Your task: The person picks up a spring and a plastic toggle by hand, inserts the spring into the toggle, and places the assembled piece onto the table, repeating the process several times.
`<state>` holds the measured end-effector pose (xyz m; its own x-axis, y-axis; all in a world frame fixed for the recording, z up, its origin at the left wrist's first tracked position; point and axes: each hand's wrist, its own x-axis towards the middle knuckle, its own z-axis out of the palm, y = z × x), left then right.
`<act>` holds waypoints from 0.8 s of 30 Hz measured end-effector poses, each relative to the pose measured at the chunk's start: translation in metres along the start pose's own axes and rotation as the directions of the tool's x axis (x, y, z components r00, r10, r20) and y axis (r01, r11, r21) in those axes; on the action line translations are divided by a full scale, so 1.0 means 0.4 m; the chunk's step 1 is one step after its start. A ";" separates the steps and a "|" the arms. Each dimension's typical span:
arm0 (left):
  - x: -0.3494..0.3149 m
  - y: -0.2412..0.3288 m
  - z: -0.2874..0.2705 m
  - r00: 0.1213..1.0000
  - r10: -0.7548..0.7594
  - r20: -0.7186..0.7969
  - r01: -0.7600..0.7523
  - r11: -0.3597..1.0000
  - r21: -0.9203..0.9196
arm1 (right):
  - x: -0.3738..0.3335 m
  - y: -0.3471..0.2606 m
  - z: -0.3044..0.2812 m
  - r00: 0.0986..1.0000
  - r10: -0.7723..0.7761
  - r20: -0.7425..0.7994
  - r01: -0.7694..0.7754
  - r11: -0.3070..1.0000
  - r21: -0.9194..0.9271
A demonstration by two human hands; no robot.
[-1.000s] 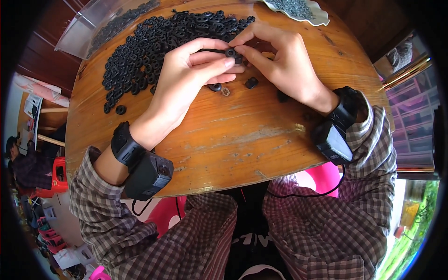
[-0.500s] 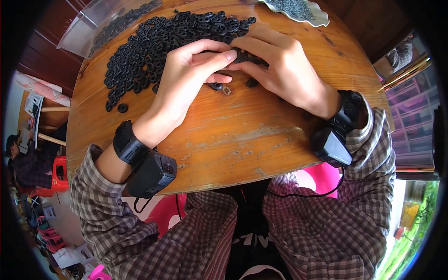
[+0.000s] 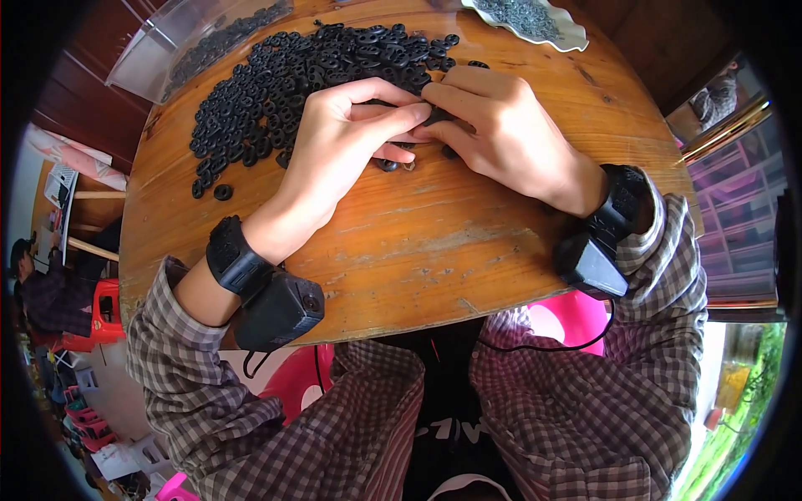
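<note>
Both hands meet over the near edge of a pile of small black oval plastic pieces (image 3: 292, 83), each with holes through it. My left hand (image 3: 334, 142) is closed in a pinch, thumb against forefinger, its little finger curled below. My right hand (image 3: 518, 125) pinches from the other side. Between the fingertips shows a small black plastic piece (image 3: 437, 115), mostly covered by the fingers. Under the left fingers lie a loose black piece (image 3: 386, 165) and a small metal nut-like bit (image 3: 408, 166).
A clear plastic bin (image 3: 138, 67) with more black pieces stands at the far left. At the far right is a wavy-edged white dish (image 3: 575, 38) of small shiny metal parts. The wooden table (image 3: 401, 275) curves toward my lap. A person (image 3: 50, 284) sits at far left.
My hands have shifted slightly nearer to me, fingertips still together. The right fingers have closed in further, covering more of the black piece. A loose piece beyond the right hand has come into view.
</note>
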<state>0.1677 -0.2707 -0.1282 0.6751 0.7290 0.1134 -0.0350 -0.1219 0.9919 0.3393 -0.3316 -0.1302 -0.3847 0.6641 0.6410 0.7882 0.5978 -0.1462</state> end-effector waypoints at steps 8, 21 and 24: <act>0.004 0.006 -0.004 0.999 -0.017 0.034 0.017 1.000 -0.008 | -0.007 0.011 0.003 1.000 -0.004 0.009 0.004 1.000 -0.017; 0.006 0.016 -0.007 0.998 -0.047 -0.031 0.045 0.998 -0.049 | 0.009 -0.004 -0.008 0.996 0.032 -0.086 -0.029 0.999 0.042; 0.017 0.029 -0.017 0.996 -0.094 -0.005 0.094 0.996 0.000 | 0.009 -0.005 -0.017 0.996 -0.006 -0.086 0.008 1.000 0.014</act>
<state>0.1667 -0.2624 -0.1154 0.6715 0.7407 0.0203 0.0282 -0.0529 0.9982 0.3395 -0.3332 -0.1225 -0.3471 0.6193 0.7043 0.7785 0.6090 -0.1518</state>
